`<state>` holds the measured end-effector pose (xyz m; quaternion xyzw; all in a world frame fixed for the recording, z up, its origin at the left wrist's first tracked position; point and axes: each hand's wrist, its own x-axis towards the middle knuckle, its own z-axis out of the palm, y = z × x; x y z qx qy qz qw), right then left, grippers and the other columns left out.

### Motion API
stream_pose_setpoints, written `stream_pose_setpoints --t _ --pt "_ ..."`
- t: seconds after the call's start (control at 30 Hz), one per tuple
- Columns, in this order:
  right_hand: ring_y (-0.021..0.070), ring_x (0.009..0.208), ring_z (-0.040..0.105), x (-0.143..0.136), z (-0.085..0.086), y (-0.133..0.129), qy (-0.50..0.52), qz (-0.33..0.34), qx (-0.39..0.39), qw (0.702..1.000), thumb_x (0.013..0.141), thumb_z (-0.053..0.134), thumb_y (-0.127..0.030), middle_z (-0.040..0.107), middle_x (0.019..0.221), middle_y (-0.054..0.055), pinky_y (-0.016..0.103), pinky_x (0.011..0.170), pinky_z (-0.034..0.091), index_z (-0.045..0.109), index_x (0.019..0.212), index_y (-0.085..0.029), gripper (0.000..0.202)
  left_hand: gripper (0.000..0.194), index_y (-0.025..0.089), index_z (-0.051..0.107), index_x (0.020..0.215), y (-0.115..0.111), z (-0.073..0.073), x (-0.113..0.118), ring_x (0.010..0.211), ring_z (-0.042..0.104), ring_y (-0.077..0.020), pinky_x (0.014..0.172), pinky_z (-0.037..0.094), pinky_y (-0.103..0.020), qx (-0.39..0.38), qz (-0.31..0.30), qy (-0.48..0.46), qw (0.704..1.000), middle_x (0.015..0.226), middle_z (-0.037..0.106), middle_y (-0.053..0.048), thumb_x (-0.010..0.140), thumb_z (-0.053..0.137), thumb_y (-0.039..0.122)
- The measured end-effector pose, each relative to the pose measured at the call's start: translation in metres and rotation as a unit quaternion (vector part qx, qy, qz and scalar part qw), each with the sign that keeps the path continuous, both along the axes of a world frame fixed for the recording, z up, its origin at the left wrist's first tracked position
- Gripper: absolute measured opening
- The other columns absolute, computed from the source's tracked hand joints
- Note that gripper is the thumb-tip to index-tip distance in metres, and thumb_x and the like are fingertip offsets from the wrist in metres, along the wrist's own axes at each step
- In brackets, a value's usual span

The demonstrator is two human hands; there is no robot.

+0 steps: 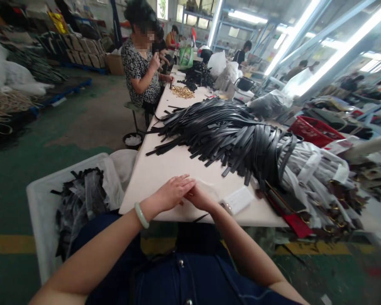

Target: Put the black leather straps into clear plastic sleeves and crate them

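Note:
My left hand (173,192), with a pale green bangle (141,215) at the wrist, lies over my right hand (197,195) at the near edge of the white table (155,176). The left fingers are stretched out across the right hand, whose fingers are mostly hidden. Nothing shows held in the left hand. Just right of the hands is a white box-like object (238,200). Beyond them a large pile of black straps (216,127) spreads over the table, its right part bundled with white wrapping (314,165).
A translucent bin (40,216) of black pieces stands left of the table. Gold-coloured parts (182,92) lie farther back, near a seated person (142,67). A red basket (314,132) is at the right. Other people sit in the background.

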<state>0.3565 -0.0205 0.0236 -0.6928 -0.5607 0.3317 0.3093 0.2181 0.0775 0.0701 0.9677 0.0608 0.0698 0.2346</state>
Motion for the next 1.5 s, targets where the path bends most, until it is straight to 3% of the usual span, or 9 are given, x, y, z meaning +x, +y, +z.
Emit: stream_pose_setpoints --t 0.2,0.37,0.57,0.7,0.83,0.93,1.13,1.27,1.5 --pt "0.0070 0.050 0.047 -0.033 0.036 -0.006 0.287 0.086 -0.053 0.953 0.095 0.039 -0.054 0.049 0.065 -0.004 0.021 0.050 0.049 0.056 0.089 -0.016 0.042 0.035 0.020 0.062 0.115 0.006 0.017 -0.040 0.091 0.065 -0.0210 0.078 0.047 -0.028 -0.093 0.056 0.056 0.993 0.102 0.070 -0.007 0.083 0.065 0.034" --pt "0.0054 0.048 0.046 -0.021 0.057 -0.009 0.262 0.153 -0.076 0.950 0.082 0.066 -0.047 0.055 0.068 -0.003 0.016 0.040 0.040 0.065 0.103 -0.015 0.039 0.030 0.019 0.072 0.079 0.012 0.022 -0.107 0.077 0.066 -0.0189 0.069 0.043 -0.026 -0.093 0.263 0.021 0.960 0.078 0.072 -0.004 0.090 0.050 0.037" --pt "0.0059 0.049 0.050 -0.012 0.054 0.001 0.334 0.044 0.002 0.942 0.083 0.064 -0.048 0.063 0.068 0.001 0.019 0.048 0.049 0.069 0.084 -0.013 0.036 0.037 0.017 0.069 0.081 -0.002 0.026 -0.156 0.064 0.061 -0.0188 0.059 0.041 -0.026 -0.074 0.516 -0.042 0.853 0.069 0.068 -0.002 0.087 0.049 0.048" --pt "0.0052 0.044 0.047 -0.026 0.051 0.011 0.380 -0.043 0.013 0.924 0.078 0.065 -0.050 0.061 0.061 -0.001 0.020 0.045 0.048 0.068 0.078 -0.013 0.037 0.035 0.018 0.067 0.085 -0.011 0.016 -0.145 0.076 0.064 -0.0234 0.069 0.047 -0.031 -0.112 0.495 -0.008 0.862 0.077 0.069 -0.005 0.086 0.049 0.048" --pt "0.0059 0.038 0.048 -0.040 0.054 0.019 0.256 0.010 -0.031 0.966 0.080 0.060 -0.034 0.057 0.052 -0.002 0.016 0.037 0.039 0.067 0.069 -0.013 0.025 0.029 0.017 0.066 0.099 -0.011 0.009 -0.113 0.111 0.057 -0.0280 0.100 0.042 -0.040 -0.114 0.396 -0.069 0.909 0.109 0.067 -0.012 0.081 0.058 0.037" --pt "0.0072 0.038 0.052 -0.045 0.062 0.025 0.159 0.094 -0.045 0.982 0.079 0.055 -0.023 0.058 0.051 -0.002 0.015 0.035 0.038 0.064 0.064 -0.014 0.021 0.016 0.018 0.068 0.087 -0.008 0.012 -0.088 0.096 0.062 -0.0231 0.088 0.048 -0.035 -0.184 0.298 -0.059 0.935 0.097 0.069 -0.008 0.079 0.062 0.031" --pt "0.0084 0.043 0.057 -0.035 0.065 0.048 0.096 0.162 -0.073 0.979 0.082 0.055 -0.025 0.063 0.056 0.000 0.015 0.039 0.041 0.067 0.069 -0.012 0.022 0.016 0.016 0.070 0.081 0.008 0.012 -0.070 0.078 0.064 -0.0198 0.066 0.047 -0.028 -0.306 0.298 -0.060 0.902 0.081 0.071 -0.006 0.077 0.064 0.030" --pt "0.0122 0.062 0.067 0.011 0.051 0.084 -0.054 0.220 -0.072 0.971 0.080 0.069 -0.032 0.072 0.074 0.002 0.021 0.060 0.053 0.074 0.089 -0.016 0.020 0.018 0.016 0.065 0.062 0.023 -0.003 -0.073 0.063 0.058 -0.0168 0.061 0.041 -0.027 -0.308 0.345 -0.079 0.883 0.063 0.066 -0.002 0.072 0.064 0.032" --pt "0.0260 0.121 0.053 0.131 0.025 0.125 -0.281 0.000 -0.008 0.960 0.081 0.064 -0.008 0.059 0.127 0.017 0.038 0.105 0.039 0.067 0.115 -0.011 0.035 0.023 0.017 0.056 0.056 0.037 -0.020 -0.089 0.055 0.049 -0.0131 0.057 0.037 -0.025 -0.359 0.396 -0.118 0.837 0.055 0.054 0.002 0.064 0.065 0.037"
